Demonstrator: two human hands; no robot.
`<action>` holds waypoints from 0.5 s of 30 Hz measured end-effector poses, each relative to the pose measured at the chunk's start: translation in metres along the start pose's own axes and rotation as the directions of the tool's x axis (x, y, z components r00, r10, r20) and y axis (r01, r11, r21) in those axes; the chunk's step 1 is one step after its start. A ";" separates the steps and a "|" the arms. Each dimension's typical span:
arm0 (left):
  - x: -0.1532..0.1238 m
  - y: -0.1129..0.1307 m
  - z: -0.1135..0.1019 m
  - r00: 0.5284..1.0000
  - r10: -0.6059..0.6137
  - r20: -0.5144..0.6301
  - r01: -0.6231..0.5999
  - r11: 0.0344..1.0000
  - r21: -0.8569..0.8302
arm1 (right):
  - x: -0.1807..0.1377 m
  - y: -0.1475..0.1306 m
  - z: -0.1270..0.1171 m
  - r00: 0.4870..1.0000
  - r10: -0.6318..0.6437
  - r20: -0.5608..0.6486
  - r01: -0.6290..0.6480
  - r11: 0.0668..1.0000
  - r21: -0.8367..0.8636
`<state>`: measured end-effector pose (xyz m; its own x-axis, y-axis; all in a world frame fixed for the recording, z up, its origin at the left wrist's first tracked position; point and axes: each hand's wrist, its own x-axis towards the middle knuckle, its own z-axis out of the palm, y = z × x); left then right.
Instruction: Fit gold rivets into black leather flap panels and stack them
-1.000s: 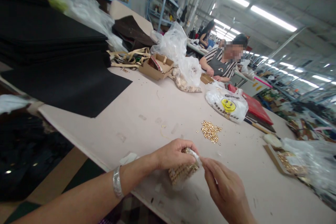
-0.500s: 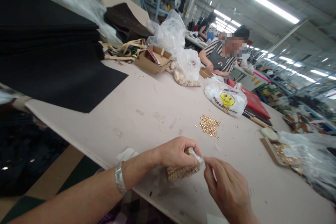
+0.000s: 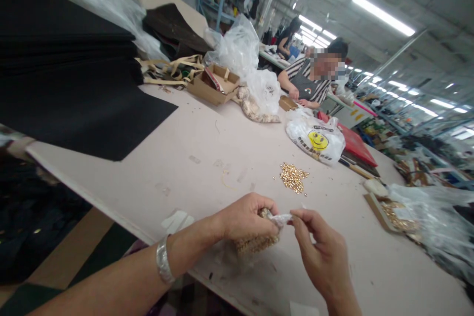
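Observation:
A clear plastic bag [image 3: 255, 247] full of small gold metal pieces is near the table's front edge. My left hand [image 3: 248, 217] is closed around its upper part, hiding some of it. My right hand [image 3: 320, 242] pinches the bag's twisted end between thumb and fingertips, to the right of the left hand. Beyond both hands, a loose pile of small gold metal pieces [image 3: 293, 177] lies on the pale table [image 3: 177, 143].
Black sheets [image 3: 74, 89] are stacked at the left. Farther back stand a cardboard box [image 3: 213, 90] and a smiley-printed plastic bag [image 3: 316, 140]. An open box of gold pieces [image 3: 396, 215] sits at the right. Across the table a person [image 3: 311, 76] works.
My right hand has turned and drawn the bag's end out to the right, so it now stretches as a twisted strand. My left hand keeps its grip on the bag.

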<state>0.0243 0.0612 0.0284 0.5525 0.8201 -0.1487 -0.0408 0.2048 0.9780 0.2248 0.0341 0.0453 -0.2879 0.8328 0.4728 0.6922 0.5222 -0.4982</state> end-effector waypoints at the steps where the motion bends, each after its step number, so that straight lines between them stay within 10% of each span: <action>1: -0.001 -0.001 0.001 1.000 0.002 -0.012 -0.003 1.000 -0.029 | 0.000 0.001 0.000 0.990 0.119 0.072 -0.128 0.981 0.143; 5: -0.004 -0.004 0.006 0.998 0.037 -0.052 -0.039 0.998 -0.046 | -0.002 0.003 -0.003 0.880 0.386 0.278 -0.473 0.774 0.422; 9: -0.009 0.001 0.015 0.980 0.125 -0.154 -0.111 0.989 0.094 | -0.002 -0.003 -0.016 0.800 0.375 0.469 -0.569 0.722 0.394; 15: -0.012 0.002 0.022 0.878 0.395 -0.270 -0.271 0.875 0.401 | -0.006 -0.019 -0.021 0.792 0.479 0.379 -0.579 0.787 0.214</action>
<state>0.0357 0.0401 0.0353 0.2447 0.9451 0.2164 0.1483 -0.2571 0.9550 0.2278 0.0155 0.0673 -0.1468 0.9793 -0.1395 0.5697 -0.0316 -0.8212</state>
